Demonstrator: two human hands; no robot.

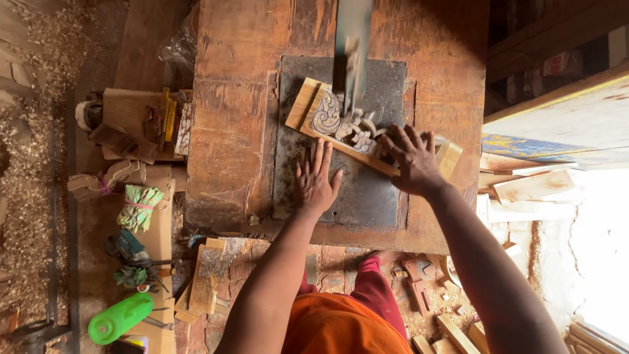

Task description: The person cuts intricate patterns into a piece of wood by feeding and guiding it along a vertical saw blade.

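Both hands press down flat, fingers spread and closed on nothing: the right hand (414, 160) lies on top of the carved wooden board (367, 134) near its right end, and the left hand (316, 180) rests palm-down on the grey metal plate (367, 196), fingertips touching or just short of the board's near edge. The board is a long pale plank with scrolled ornament drawn and partly cut through along its far side; it lies tilted across the metal plate, its left end toward the plate's far left corner and its right end beyond the plate's right edge. The vertical saw blade (354, 65), blurred, comes down from the far edge of the view and meets the board at the cut-out scrollwork just left of the right hand. The metal plate is set into the middle of a worn reddish wooden saw table (229, 131). Off the table's left edge, a low surface holds wood offcuts, a bundle of folded green cloth (139, 206) and a green plastic bottle (120, 318). Below the table's near edge, another carved panel (211, 275) leans on the floor, with wood scraps (452, 328) scattered to the right. Sawdust (29, 164) covers the floor at far left.
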